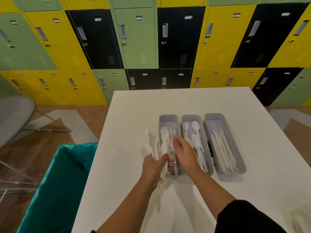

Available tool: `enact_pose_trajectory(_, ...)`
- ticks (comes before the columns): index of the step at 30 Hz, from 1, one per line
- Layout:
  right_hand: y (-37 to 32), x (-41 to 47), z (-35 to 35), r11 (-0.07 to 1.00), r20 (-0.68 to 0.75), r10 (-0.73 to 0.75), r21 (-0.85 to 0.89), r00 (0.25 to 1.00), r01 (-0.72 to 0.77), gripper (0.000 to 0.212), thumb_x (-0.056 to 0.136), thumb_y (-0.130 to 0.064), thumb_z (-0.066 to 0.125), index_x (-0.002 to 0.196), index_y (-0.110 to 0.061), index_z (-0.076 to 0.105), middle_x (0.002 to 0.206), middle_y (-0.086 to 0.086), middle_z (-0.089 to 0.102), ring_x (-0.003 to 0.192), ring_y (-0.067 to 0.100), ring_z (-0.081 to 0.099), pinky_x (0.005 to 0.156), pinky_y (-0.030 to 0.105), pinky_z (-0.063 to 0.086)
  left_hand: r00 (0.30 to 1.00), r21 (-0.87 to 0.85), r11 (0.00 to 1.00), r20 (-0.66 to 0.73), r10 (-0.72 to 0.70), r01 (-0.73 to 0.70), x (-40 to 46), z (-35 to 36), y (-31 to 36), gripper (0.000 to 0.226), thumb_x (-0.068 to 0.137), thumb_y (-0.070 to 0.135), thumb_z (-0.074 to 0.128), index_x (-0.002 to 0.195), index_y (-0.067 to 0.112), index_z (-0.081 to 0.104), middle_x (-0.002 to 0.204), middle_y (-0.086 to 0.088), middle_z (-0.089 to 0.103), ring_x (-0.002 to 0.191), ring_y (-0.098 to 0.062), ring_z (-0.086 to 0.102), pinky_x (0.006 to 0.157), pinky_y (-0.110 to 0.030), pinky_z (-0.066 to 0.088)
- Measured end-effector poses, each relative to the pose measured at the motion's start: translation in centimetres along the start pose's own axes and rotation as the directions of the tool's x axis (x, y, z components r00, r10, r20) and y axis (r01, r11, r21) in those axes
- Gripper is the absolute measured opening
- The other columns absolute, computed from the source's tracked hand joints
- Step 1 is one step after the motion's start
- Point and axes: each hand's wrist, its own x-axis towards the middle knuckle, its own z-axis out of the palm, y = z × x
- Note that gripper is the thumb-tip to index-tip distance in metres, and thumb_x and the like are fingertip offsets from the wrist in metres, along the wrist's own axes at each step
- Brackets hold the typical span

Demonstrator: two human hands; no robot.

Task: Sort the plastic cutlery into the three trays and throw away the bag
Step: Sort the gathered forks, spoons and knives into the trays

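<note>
Three grey trays stand side by side on the white table [127,115]. The left tray [168,117] holds forks [165,132], the middle tray [191,117] holds spoons [195,126], the right tray [215,116] holds knives [222,148]. My left hand [154,167] grips a bundle of white cutlery [154,142], mostly forks with a spoon, just left of the fork tray. Above the near end of the fork tray hovers my right hand [184,150], fingers spread and holding nothing. No bag is visible.
A bin lined with a green bag [57,185] stands against the table's left edge. A grey chair [15,115] is further left on the wooden floor. Coloured lockers [138,39] fill the wall beyond the table.
</note>
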Motion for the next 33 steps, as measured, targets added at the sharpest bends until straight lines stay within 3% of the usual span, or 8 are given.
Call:
enact_pose_trajectory(3, -1.6, -0.5, 0.4, 0.964, 0.225, 0.148, 0.186, 0.963, -0.192, 0.006, 0.093, -0.021, 0.055, 0.099, -0.021, 0.054, 0.089, -0.002, 0.061, 0.066, 0.011, 0.057, 0.050, 0.017, 0.047, 0.999, 0.150, 0.988, -0.028, 0.041, -0.036, 0.3, -0.1, -0.4, 0.018, 0.089, 0.019, 0.063, 0.101, 0.007, 0.069, 0.084, -0.014, 0.074, 0.073, -0.026, 0.073, 0.073, -0.038, 0.060)
enact_pose_trajectory(5, -1.9, -0.4, 0.5, 0.954, 0.230, 0.172, 0.201, 0.958, -0.220, 0.004, 0.091, -0.016, 0.058, 0.091, -0.017, 0.054, 0.086, 0.003, 0.063, 0.062, 0.012, 0.057, 0.045, 0.022, 0.047, 0.998, 0.201, 0.977, 0.001, 0.066, -0.065, 0.3, -0.2, -0.3, 0.018, 0.088, 0.019, 0.064, 0.103, 0.011, 0.070, 0.087, -0.013, 0.075, 0.077, -0.027, 0.073, 0.078, -0.042, 0.060)
enact_pose_trajectory(12, -1.3, 1.1, 1.0, 0.966, 0.048, 0.228, 0.117, 0.973, -0.232, 0.028, 0.091, -0.013, 0.049, 0.086, 0.013, 0.055, 0.088, 0.037, 0.060, 0.070, 0.036, 0.058, 0.071, 0.048, 0.051, 0.999, 0.148, 0.988, -0.002, 0.036, -0.035, 0.3, -1.2, -0.7, 0.015, 0.089, 0.012, 0.062, 0.099, 0.005, 0.070, 0.089, -0.018, 0.074, 0.081, -0.032, 0.073, 0.080, -0.045, 0.059)
enact_pose_trajectory(16, -2.0, 0.8, 1.1, 0.918, 0.090, 0.293, 0.252, 0.952, -0.307, 0.020, 0.099, -0.012, 0.038, 0.105, -0.001, 0.054, 0.100, 0.017, 0.064, 0.089, 0.034, 0.065, 0.079, 0.043, 0.053, 0.993, 0.109, 0.993, -0.107, 0.055, -0.043, 0.5, -1.8, -0.7, 0.014, 0.091, 0.010, 0.059, 0.094, 0.001, 0.069, 0.083, -0.017, 0.074, 0.073, -0.026, 0.073, 0.066, -0.031, 0.060)
enact_pose_trajectory(21, -1.6, 0.6, 1.4, 0.986, 0.026, 0.162, -0.034, 0.986, -0.161, 0.038, 0.098, -0.024, 0.043, 0.131, -0.005, 0.046, 0.117, -0.001, 0.050, 0.116, 0.019, 0.049, 0.091, 0.026, 0.036, 0.998, -0.010, 0.998, -0.034, 0.057, -0.057, 0.3, -2.0, -0.1, 0.015, 0.092, 0.006, 0.056, 0.094, -0.004, 0.067, 0.080, -0.016, 0.074, 0.069, -0.020, 0.073, 0.061, -0.023, 0.058)
enact_pose_trajectory(23, -1.8, 0.5, 1.4, 0.991, 0.025, 0.112, 0.077, 0.993, -0.114, 0.027, 0.095, -0.022, 0.049, 0.118, -0.009, 0.057, 0.107, -0.002, 0.057, 0.107, 0.017, 0.058, 0.085, 0.021, 0.041, 0.998, -0.010, 0.998, -0.004, 0.056, -0.056, 0.3, -1.8, -0.1, 0.016, 0.092, 0.006, 0.057, 0.096, -0.003, 0.068, 0.078, -0.016, 0.073, 0.068, -0.022, 0.071, 0.063, -0.029, 0.058)
enact_pose_trajectory(27, -2.1, -0.3, 0.9, 0.962, 0.277, 0.169, 0.163, 0.946, -0.220, 0.019, 0.090, -0.019, 0.060, 0.074, -0.010, 0.060, 0.064, 0.004, 0.057, 0.046, 0.013, 0.057, 0.047, 0.026, 0.050, 0.996, 0.066, 0.996, 0.066, 0.060, -0.064, 0.2, -1.1, -0.1, 0.019, 0.090, 0.018, 0.062, 0.102, 0.006, 0.069, 0.078, -0.015, 0.072, 0.061, -0.022, 0.067, 0.062, -0.034, 0.054)
enact_pose_trajectory(33, -1.3, -0.1, -1.3, 0.923, 0.163, 0.217, 0.288, 0.963, -0.256, 0.020, 0.095, -0.015, 0.052, 0.081, -0.006, 0.065, 0.079, 0.015, 0.068, 0.065, 0.027, 0.066, 0.053, 0.031, 0.056, 0.987, 0.038, 0.999, 0.157, 0.025, -0.031, -0.4, 0.2, -0.1, 0.015, 0.090, 0.011, 0.060, 0.101, 0.006, 0.069, 0.084, -0.014, 0.074, 0.069, -0.021, 0.071, 0.064, -0.030, 0.056)
